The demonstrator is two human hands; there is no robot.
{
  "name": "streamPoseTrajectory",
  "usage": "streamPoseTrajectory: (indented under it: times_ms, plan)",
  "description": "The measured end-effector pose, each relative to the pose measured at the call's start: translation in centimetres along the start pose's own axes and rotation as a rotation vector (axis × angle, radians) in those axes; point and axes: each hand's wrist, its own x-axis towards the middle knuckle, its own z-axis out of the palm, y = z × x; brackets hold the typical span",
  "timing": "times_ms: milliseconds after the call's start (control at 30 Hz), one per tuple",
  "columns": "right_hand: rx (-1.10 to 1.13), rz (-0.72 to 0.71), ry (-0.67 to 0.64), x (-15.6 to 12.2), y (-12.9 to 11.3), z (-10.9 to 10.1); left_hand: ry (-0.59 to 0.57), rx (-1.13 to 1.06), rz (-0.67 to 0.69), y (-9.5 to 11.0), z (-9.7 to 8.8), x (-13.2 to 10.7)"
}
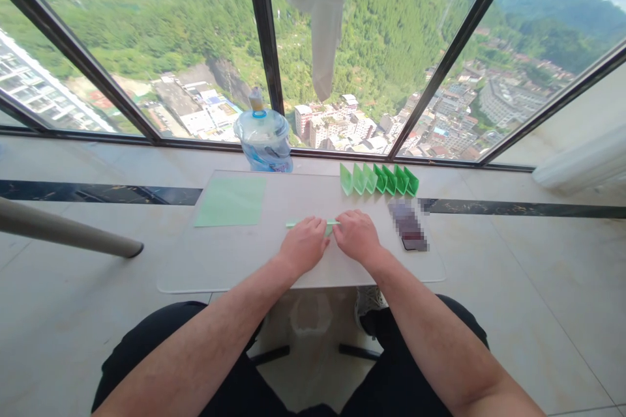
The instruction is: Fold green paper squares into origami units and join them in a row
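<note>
Both hands meet over a pale green folded paper (332, 222) near the middle of the low white table (235, 267). My left hand (306, 241) is closed on the paper, its fingers covering much of the left part. From the other side, my right hand (357, 233) grips the right end with curled fingers. A narrow strip of the paper shows between and to the left of the hands; the rest is hidden. Flat at the table's left lies a light green sheet (231, 202). A row of several folded green paper pieces (380, 180) stands along the back right edge.
A phone (409, 227), partly pixelated, lies at the table's right. Behind the table stands a large clear water bottle (263, 140) by the window frame. A grey pole (68, 228) slants in from the left. White cloth (323, 6) hangs at the window.
</note>
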Motion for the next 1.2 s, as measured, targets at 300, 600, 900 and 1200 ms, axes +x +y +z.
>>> streamPoseTrajectory:
  times_ms: [300,600,900,1200]
  plan:
    - [0.484,0.042,0.048,0.8,1.0,0.2,-0.052,0.151,-0.028,0.2,-1.1,0.0]
    - [0.771,0.020,-0.040,1.0,0.9,1.0,-0.075,0.205,-0.040,-0.6,-2.3,1.0]
    - [1.153,0.077,-0.080,1.9,-0.3,-0.1,0.496,-0.816,-0.497,-0.3,-5.5,2.7]
    - [1.130,0.220,-0.289,2.2,0.2,-1.3,0.298,-1.566,-0.667,-2.3,-4.9,2.6]
